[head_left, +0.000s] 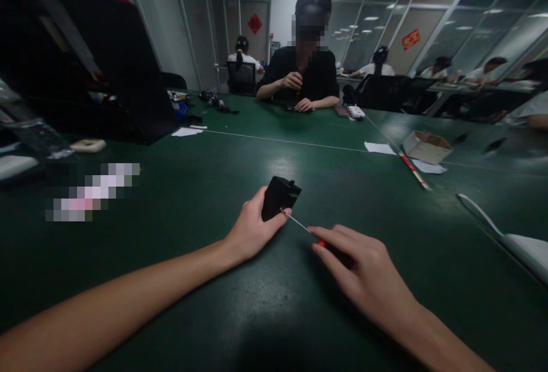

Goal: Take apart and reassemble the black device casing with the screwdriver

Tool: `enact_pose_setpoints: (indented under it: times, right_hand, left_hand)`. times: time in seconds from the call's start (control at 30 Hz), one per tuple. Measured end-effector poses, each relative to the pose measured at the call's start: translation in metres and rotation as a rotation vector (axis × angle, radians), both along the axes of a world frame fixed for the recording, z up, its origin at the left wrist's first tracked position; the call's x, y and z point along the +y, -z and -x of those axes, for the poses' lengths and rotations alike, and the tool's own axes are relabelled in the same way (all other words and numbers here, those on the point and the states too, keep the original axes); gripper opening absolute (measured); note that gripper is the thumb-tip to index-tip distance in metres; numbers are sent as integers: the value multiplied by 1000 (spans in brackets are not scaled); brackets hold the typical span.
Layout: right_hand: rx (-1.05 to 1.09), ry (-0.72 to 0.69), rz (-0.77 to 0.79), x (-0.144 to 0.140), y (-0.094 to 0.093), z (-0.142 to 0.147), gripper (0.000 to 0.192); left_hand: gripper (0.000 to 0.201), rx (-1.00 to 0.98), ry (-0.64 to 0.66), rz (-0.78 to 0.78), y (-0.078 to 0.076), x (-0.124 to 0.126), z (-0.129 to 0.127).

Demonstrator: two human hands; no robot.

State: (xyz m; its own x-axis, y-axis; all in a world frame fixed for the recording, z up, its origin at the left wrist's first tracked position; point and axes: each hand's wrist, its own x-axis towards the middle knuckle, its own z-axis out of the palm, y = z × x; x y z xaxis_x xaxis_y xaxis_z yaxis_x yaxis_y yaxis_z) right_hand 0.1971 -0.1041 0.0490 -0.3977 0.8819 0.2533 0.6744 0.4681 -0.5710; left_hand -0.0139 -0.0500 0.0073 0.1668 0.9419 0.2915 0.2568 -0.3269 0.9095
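Note:
A small black box-shaped device [278, 192] with a knob on top is gripped in my left hand [252, 229], tilted above the green table [214, 315]. My left thumb lies along its near side. My right hand [368, 258] is closed around a screwdriver [298, 223], whose red handle shows in part between thumb and fingers. The thin metal shaft points left, and its tip meets the lower face of the black device near my left thumb. The rest of the handle is hidden by my right hand.
Across the table sits a person in black [299, 75] with hands on the tabletop. To the left stands a large dark panel [124, 64]. At right are a cardboard box [427, 146], a red-and-white stick [413, 171], paper [380, 148] and a white object [526, 255].

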Motion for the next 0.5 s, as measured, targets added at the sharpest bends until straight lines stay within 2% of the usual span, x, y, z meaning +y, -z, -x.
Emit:
enact_pose_setpoints:
  times: [0.07,0.13,0.2,0.27,0.33,0.37,0.4,0.5]
  right_hand:
    - [308,37,500,1,0,6,32]
    - [603,56,914,2,1,9,34]
    - [826,33,1141,2,3,11,32]
    - [898,13,1193,1,4,12,29]
    - [781,30,1078,0,7,12,33]
    - [656,37,938,-1,8,11,35]
    - [499,35,738,-1,10,10,36]
    - [-46,-21,-50,-1,12,0,34]
  left_hand:
    - [35,7,-10,-2,0,0,0]
    - [35,10,-21,-2,1,1,1]
    - [34,9,-26,1,1,1,1]
    - [33,9,-27,5,1,1,1]
    - [33,12,-22,8,1,0,1]
    - [34,14,-18,8,1,0,1]
    - [34,15,-12,7,1,0,0]
    - [34,4,4,-9,1,-1,0]
